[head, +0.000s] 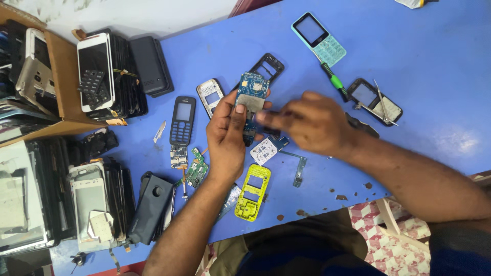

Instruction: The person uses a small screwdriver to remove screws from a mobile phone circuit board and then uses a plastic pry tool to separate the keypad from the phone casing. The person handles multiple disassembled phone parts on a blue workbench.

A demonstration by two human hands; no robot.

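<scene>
A: What lies nearest the person?

B: A yellow phone frame lies flat on the blue tabletop, between the two forearms. Just left of it sits a small green board.

A: Where is the circuit board?

B: The blue circuit board is held above the tabletop in the left hand. The left fingers pinch its lower left edge, thumb on the face. Its lower end is hidden behind the hands.

A: State its orientation.

B: The long axis runs near to far, tilted slightly right. The end with the round gold contact points away from the person. The component face is towards the camera.

A: And the right hand?

B: The right hand is blurred. Its fingers appear pressed together at the board's lower right edge; whether they hold a part cannot be told.

A: Which step is in hand?

B: Judged from the grip, the board is being worked at its lower end. The next move calls for a steady left pinch and a fine right fingertip grip.

A: Farther out?

B: A green-handled screwdriver, then a pale teal keypad phone.
</scene>
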